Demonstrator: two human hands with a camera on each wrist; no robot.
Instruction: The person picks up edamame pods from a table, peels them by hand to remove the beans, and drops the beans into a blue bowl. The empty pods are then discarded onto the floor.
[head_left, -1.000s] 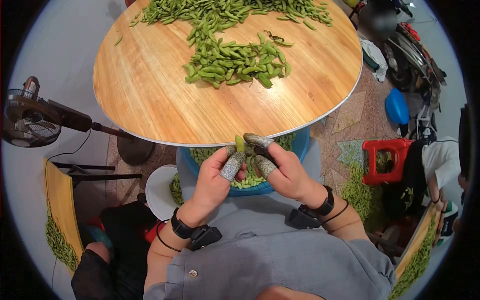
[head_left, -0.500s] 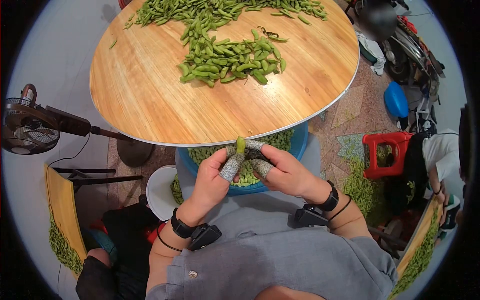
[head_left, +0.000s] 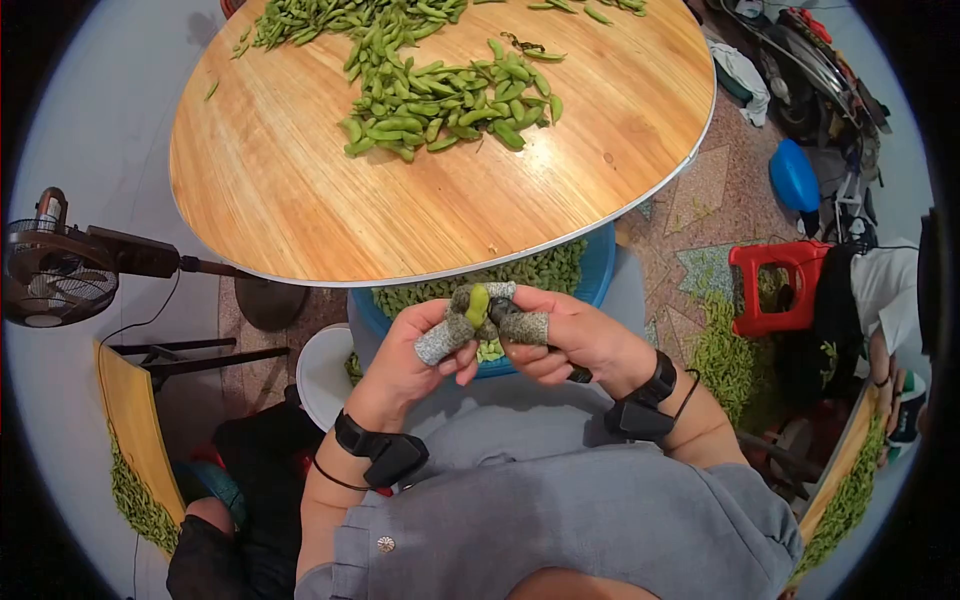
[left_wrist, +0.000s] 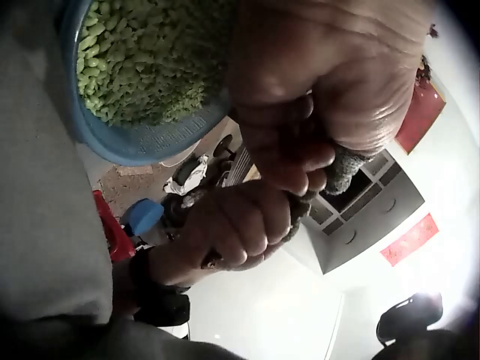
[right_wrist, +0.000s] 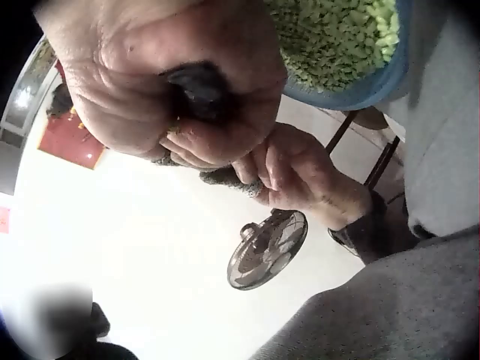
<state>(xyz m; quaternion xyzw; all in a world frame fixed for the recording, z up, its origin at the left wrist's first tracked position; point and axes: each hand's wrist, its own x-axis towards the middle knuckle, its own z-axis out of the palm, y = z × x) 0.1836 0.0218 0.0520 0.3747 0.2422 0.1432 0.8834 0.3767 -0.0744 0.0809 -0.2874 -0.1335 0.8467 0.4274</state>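
In the head view my left hand [head_left: 405, 345] pinches a green edamame pod [head_left: 479, 302] upright between finger and thumb. My right hand [head_left: 590, 335] meets it from the other side and grips a black-handled tool [head_left: 579, 374], its end showing below the palm; the kind of tool I cannot tell. In the right wrist view the black handle [right_wrist: 199, 90] lies in the curled palm. Speckled grey cloth sleeves [head_left: 440, 343] cover the thumbs and some fingers. Below both hands sits a blue basin [head_left: 600, 270] of shelled green beans [left_wrist: 146, 60].
A round wooden table [head_left: 290, 190] stands just ahead, bearing a heap of edamame pods [head_left: 430, 105]. To the left are a white bucket [head_left: 322, 375] and a fan [head_left: 60, 270]. A red stool [head_left: 740, 290] and pods on the floor [head_left: 722, 355] lie to the right.
The right hand has rolled inward, and the black handle end now shows under it. The pod has stayed in the left hand's pinch. The head view has shifted, so the table sits higher.
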